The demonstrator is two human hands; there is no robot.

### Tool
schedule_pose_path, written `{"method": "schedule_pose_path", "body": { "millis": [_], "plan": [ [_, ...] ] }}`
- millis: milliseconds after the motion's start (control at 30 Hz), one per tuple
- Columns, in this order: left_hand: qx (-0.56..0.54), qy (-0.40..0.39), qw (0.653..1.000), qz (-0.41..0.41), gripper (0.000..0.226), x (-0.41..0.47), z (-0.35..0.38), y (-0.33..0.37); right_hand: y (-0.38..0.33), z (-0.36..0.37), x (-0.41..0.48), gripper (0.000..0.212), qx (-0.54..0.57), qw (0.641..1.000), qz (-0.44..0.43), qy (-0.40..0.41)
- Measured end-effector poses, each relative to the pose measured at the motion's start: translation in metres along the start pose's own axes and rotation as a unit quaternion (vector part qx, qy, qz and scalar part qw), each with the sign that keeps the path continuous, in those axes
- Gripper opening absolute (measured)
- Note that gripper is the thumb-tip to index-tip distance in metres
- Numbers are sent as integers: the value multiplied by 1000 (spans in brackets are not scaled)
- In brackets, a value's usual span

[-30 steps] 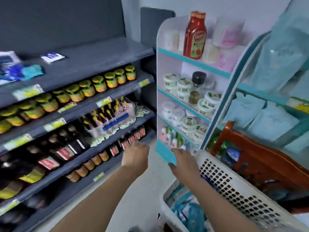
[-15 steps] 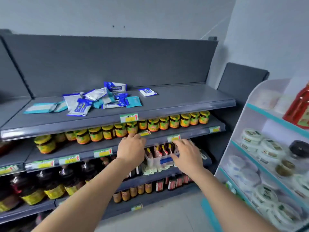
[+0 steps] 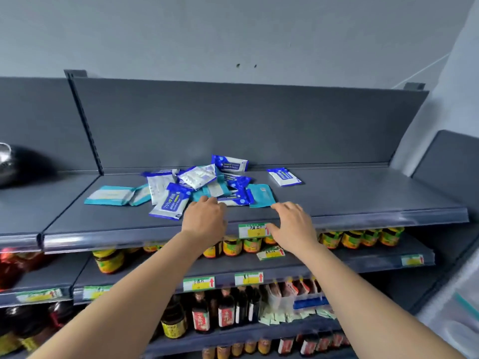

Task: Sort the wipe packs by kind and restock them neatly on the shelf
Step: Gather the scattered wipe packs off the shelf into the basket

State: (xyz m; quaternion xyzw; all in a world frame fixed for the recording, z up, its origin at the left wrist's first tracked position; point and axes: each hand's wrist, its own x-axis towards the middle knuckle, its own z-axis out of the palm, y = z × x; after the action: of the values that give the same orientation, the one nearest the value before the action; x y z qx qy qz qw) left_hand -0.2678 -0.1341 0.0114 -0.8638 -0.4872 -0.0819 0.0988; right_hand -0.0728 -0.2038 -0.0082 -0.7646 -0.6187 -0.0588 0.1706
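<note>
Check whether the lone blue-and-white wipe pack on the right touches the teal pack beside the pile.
Apart. The head view shows a strip of bare grey shelf between the lone wipe pack and the teal pack.

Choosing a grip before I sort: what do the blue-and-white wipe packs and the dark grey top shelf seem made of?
Blue-and-white wipe packs: probably thin plastic film, slightly glossy; they lie limp and wrinkled with flat sealed ends. Dark grey top shelf: likely painted sheet metal, matte; thin flat deck, with a clear glossy plastic strip along its front edge.
</note>
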Motion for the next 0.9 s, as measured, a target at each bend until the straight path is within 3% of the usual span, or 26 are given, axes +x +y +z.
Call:
{"method": "schedule_pose_path", "body": {
  "millis": [100,267,400,533,667,800,900],
  "plan": [
    [2,-28,999,-17,44,38,11,-12,2,15,39,55,-11,1000,5,-20],
    [21,-87,995,-32,78,99,36,-18,21,40,107,65,-29,996,35,-74],
    [4,-118,992,-42,92,137,62,-22,42,55,154,96,-35,985,68,-153],
    [-25,-87,995,-34,76,167,73,-24,62,67,190,123,-20,968,115,-220],
    [-12,-32,999,6,48,188,75,-13,71,73,215,131,-13,964,154,-217],
    [3,-12,1000,3,40,202,75,-5,79,72,230,120,-50,977,165,-128],
    [-8,9,1000,-17,38,209,74,-4,83,74,241,99,-67,974,169,-138]
  ]
}}
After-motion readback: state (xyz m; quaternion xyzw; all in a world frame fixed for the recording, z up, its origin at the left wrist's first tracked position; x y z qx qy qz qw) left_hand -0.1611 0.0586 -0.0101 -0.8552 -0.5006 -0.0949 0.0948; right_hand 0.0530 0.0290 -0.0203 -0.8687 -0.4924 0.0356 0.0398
